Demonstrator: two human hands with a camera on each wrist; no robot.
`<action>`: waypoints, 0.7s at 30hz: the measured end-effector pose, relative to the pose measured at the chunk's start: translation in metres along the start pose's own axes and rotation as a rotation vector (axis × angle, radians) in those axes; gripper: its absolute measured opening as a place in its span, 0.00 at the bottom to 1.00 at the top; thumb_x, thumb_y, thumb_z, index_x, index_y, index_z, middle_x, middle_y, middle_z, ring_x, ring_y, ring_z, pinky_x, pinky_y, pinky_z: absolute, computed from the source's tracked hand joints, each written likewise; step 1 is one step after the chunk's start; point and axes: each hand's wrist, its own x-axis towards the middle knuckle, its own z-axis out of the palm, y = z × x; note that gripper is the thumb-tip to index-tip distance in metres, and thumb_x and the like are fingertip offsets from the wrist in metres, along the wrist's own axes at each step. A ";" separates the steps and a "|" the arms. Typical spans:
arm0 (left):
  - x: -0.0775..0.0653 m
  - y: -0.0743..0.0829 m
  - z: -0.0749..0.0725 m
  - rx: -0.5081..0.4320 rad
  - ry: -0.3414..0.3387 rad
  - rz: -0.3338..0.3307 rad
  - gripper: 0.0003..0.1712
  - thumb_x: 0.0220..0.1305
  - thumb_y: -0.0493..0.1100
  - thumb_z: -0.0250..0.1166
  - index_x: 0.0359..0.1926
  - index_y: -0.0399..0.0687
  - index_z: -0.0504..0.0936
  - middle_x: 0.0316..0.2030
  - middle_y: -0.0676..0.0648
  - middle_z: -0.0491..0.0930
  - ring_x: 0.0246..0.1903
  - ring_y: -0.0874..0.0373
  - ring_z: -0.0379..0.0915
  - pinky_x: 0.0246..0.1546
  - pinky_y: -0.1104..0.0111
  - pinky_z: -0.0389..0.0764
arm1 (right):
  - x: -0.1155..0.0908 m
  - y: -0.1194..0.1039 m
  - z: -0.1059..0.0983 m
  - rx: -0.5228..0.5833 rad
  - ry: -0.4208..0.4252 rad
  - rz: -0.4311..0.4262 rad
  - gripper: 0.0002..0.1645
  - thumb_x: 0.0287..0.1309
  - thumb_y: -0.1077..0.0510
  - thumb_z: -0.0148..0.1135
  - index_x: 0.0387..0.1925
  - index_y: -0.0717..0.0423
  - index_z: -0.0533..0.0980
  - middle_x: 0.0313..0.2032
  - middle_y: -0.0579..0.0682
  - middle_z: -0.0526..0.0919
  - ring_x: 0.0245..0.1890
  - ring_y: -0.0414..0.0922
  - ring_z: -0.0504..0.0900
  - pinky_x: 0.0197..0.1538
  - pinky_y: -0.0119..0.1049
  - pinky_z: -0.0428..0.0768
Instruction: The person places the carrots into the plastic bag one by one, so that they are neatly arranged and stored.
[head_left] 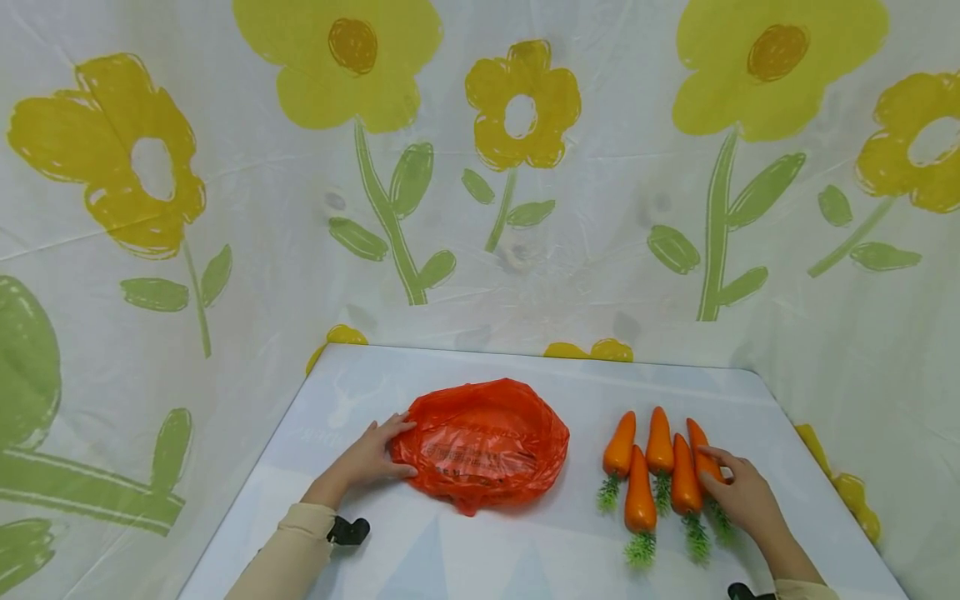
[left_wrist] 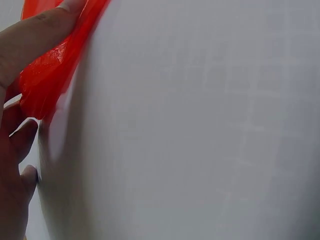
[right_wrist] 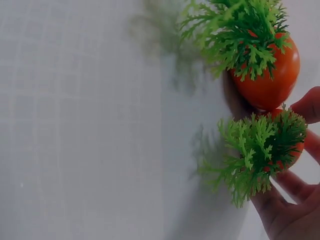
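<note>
A red plastic bag (head_left: 480, 446) lies spread on the table, its mouth facing up and dark print on its inside. My left hand (head_left: 373, 454) holds its left edge; in the left wrist view the thumb (left_wrist: 37, 37) lies over the red plastic, with other fingers lower down. To the right, several orange toy carrots (head_left: 640, 492) lie side by side, tips away from me and green leafy tops towards me. The rightmost carrot (head_left: 697, 437) is gripped by my right hand (head_left: 746, 496) near its leafy end. Its green top (right_wrist: 260, 150) shows between thumb and fingers in the right wrist view.
The white table (head_left: 570, 558) has pale blue printed shapes. Behind and at both sides hangs a white cloth (head_left: 600, 275) with yellow flowers and green stems. A black strap piece (head_left: 348, 531) sticks out from the left sleeve (head_left: 288, 550).
</note>
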 end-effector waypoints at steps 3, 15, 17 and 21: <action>0.000 0.000 0.002 0.013 0.006 0.000 0.49 0.52 0.57 0.79 0.72 0.47 0.72 0.77 0.41 0.59 0.77 0.39 0.47 0.74 0.39 0.42 | 0.000 0.002 0.001 0.021 0.002 0.008 0.38 0.72 0.41 0.55 0.70 0.64 0.67 0.58 0.75 0.69 0.49 0.65 0.77 0.47 0.58 0.81; 0.001 0.003 0.007 0.037 0.039 0.049 0.48 0.52 0.56 0.80 0.70 0.43 0.73 0.75 0.40 0.62 0.74 0.38 0.55 0.74 0.41 0.50 | 0.001 0.004 0.004 0.068 0.014 0.060 0.38 0.72 0.43 0.53 0.72 0.63 0.64 0.62 0.75 0.68 0.52 0.66 0.75 0.50 0.60 0.79; 0.001 0.003 0.008 0.052 0.041 0.053 0.48 0.52 0.56 0.80 0.70 0.42 0.73 0.75 0.40 0.62 0.74 0.39 0.56 0.75 0.42 0.50 | 0.001 0.003 0.003 0.070 0.011 0.069 0.38 0.72 0.43 0.53 0.72 0.63 0.64 0.62 0.75 0.68 0.53 0.66 0.75 0.52 0.61 0.78; 0.001 0.003 0.011 0.081 0.052 0.074 0.47 0.52 0.56 0.79 0.69 0.40 0.74 0.74 0.38 0.64 0.73 0.39 0.59 0.75 0.42 0.49 | 0.001 0.000 0.002 0.078 0.016 0.080 0.38 0.72 0.43 0.53 0.72 0.63 0.64 0.63 0.75 0.68 0.54 0.67 0.74 0.54 0.63 0.77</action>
